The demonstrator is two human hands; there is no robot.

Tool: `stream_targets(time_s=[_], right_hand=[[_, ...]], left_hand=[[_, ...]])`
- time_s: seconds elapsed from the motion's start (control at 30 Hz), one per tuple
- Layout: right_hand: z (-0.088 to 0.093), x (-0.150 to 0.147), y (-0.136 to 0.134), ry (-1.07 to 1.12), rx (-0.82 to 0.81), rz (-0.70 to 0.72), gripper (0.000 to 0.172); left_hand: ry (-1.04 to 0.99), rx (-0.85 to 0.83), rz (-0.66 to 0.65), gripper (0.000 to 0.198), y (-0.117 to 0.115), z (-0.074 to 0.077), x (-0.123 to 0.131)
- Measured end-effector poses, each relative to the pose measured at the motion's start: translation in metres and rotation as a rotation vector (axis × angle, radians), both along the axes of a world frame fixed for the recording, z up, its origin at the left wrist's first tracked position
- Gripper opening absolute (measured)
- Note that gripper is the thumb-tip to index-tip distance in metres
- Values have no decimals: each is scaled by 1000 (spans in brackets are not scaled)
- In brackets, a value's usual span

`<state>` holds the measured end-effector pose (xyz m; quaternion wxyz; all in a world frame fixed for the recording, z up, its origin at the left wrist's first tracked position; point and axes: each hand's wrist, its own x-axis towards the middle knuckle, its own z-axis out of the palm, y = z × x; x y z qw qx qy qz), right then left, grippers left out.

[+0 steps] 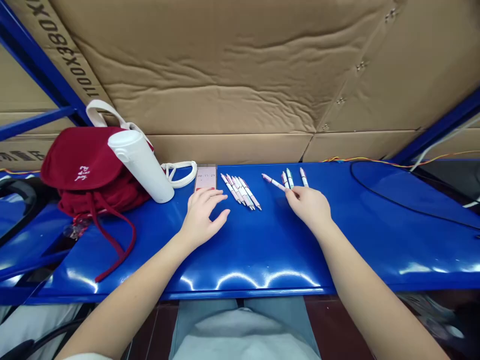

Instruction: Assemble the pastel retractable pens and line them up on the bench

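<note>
My right hand [310, 204] pinches one end of a white pen with a pink tip [273, 182], which slants away to the left. Beyond its fingers lie a few more pens, a green-topped one [290, 178] and a pink-topped one [303, 177] among them, partly covered by the hand. My left hand [204, 216] is open, fingers apart, with nothing in it. Its fingertips are by the lower edge of a phone [206, 178] that shows a running timer. Between the hands, several pink and white pens [242, 192] lie side by side in a slanted group.
A dark red bag [97, 170] and a white bottle [140, 165] leaning on it occupy the left of the blue tabletop [247, 250]. A white strap loop [182, 174] lies beside the phone. Cardboard [232, 75] stands behind. A black cable [405, 204] crosses the right side.
</note>
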<state>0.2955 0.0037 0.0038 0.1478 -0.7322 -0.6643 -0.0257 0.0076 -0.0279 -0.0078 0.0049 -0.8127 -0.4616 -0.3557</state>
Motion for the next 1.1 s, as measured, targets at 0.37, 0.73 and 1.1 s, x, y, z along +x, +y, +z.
stream_targets(time_s=[0.37, 0.73, 1.1], right_hand=[[-22, -63, -16, -239, 74, 347, 19], [-13, -52, -22, 418, 57, 584, 23], [-16, -69, -32, 373, -153, 735, 35]], left_hand=[[14, -93, -97, 18, 1, -2, 1], [132, 122, -44, 33, -4, 5, 7], [327, -150, -238, 31, -5, -2, 7]])
